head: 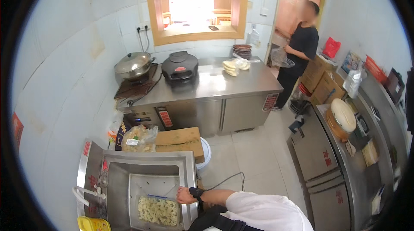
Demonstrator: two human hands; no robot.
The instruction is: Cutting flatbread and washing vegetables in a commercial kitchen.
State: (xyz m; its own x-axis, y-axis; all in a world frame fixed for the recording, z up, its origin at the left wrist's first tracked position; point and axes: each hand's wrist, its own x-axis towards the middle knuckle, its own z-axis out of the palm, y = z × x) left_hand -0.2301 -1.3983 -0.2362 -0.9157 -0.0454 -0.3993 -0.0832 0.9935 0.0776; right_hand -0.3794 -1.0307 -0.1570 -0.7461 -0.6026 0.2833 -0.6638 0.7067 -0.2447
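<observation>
My right hand (pixel 186 195), with a black band on the wrist, is over the right rim of the stainless steel sink (pixel 187 169). Its fingers look curled beside the upper right corner of a clear plastic container (pixel 158 196); whether they grip it cannot be told. Pale cauliflower-like pieces (pixel 157 211) fill that container, which sits low in the sink basin. My left hand is out of view. A white tap (pixel 87 193) reaches out at the sink's left side, with a yellow container (pixel 93 224) below it in the picture.
A cardboard box (pixel 179 139) and a filled plastic bag (pixel 137 140) stand beyond the sink. Farther back is a steel counter (pixel 213 85) with a black electric griddle (pixel 180 66) and a lidded pot (pixel 133 64). Another person (pixel 300 43) holds a plastic bag near the doorway.
</observation>
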